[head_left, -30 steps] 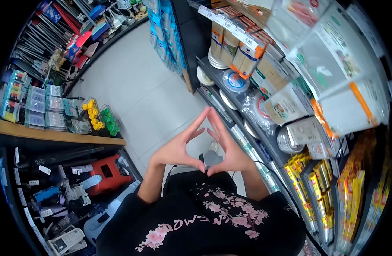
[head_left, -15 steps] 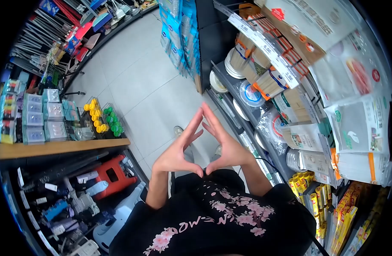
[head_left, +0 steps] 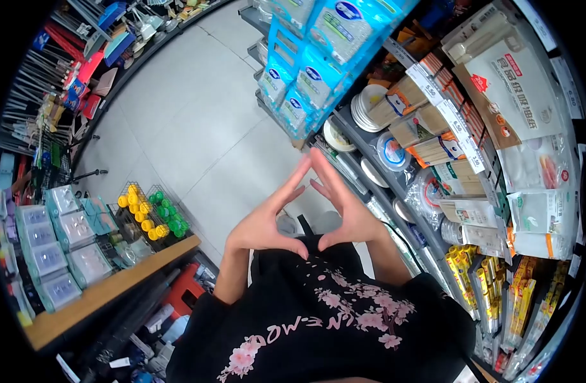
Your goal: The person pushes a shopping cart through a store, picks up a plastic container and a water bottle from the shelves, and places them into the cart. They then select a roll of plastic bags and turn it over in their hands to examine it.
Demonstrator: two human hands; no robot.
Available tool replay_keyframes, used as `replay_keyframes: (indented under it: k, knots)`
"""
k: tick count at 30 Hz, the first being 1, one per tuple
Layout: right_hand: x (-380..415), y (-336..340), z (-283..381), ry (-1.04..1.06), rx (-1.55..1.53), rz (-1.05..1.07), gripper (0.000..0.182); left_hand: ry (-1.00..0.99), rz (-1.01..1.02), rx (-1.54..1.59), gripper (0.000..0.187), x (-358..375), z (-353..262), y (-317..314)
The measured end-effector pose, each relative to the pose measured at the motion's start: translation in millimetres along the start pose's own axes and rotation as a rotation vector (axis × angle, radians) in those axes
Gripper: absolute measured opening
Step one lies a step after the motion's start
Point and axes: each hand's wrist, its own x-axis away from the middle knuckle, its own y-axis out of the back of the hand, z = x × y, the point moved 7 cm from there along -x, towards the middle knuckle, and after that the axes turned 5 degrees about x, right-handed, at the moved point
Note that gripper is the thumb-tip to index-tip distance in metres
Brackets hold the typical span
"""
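Observation:
Both hands are held out in front of my black shirt (head_left: pixel 286 345), which has pink blossoms printed on it. My left hand (head_left: pixel 264 223) has its fingers stretched out and slanting up to the middle. Opposite it, my right hand (head_left: pixel 349 217) mirrors that shape. Their long fingertips meet at the top, and the thumb tips sit close together below with a slight gap. Neither palm contains anything. The floor and part of my legs show through the frame the fingers make.
On the right, a shelf (head_left: pixel 395 198) carries paper plates (head_left: pixel 367 108), wooden sticks and yellow boxes (head_left: pixel 462 268). Blue hanging packs (head_left: pixel 315 83) cover its far end. At left, a wooden-edged counter (head_left: pixel 114 287) bears clear packages and yellow-capped items (head_left: pixel 140 210). Tiled floor (head_left: pixel 172 121) runs between.
My view has turned, so the blue packs look larger and fuller and the left counter is tilted. The hands keep their joined shape, the thumb tips slightly further apart.

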Motion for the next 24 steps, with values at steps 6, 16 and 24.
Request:
replay_keyframes:
  k: [6, 16, 24]
  knots:
    - [-64, -15, -5, 0.021, -0.04, 0.006, 0.149, -0.019, -0.018, 0.003, 0.153, -1, -15, 68]
    - [-173, 11, -17, 0.064, -0.005, -0.048, 0.155, -0.028, 0.022, -0.088, 0.15, -50, -43, 164]
    - [-284, 34, 9, 0.2, 0.018, -0.011, 0.155, -0.064, 0.045, -0.235, 0.144, -88, -91, 249]
